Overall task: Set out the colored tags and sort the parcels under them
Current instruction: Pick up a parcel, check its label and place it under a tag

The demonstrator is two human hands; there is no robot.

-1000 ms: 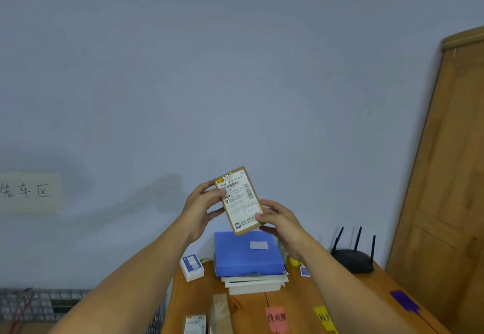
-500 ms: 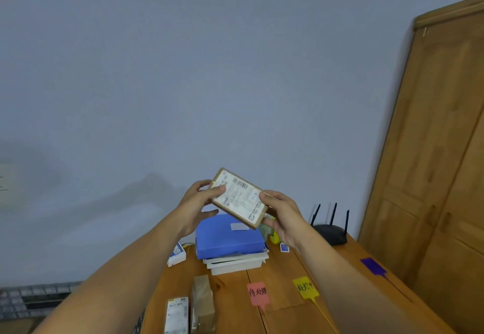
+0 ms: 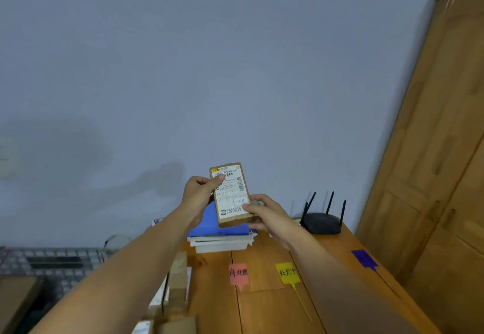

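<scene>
Both hands are gripping it: the left hand (image 3: pixel 200 192) is pinching the upper left edge of the slim brown cardboard parcel (image 3: pixel 231 195), thumb lying across the label, and the right hand (image 3: pixel 264 212) is clamping the lower right corner the same way. The remaining fingers of both hands are hiding behind the box. The parcel is standing nearly upright in the air above the table, its white shipping label with barcodes facing the camera, most of the print too fine to read. Behind it, a flat blue case (image 3: pixel 207 225) on a stack of white trays (image 3: pixel 222 244) is showing only in part. On the wooden table (image 3: pixel 262 307) the pink paper tag (image 3: pixel 238 273) is lying beside the yellow paper tag (image 3: pixel 287 272), whose right edge is disappearing under the forearm, and the purple tag (image 3: pixel 364 259) is lying farther right. The blurred cardboard parcels (image 3: pixel 178 281) at lower left are running off the frame.
</scene>
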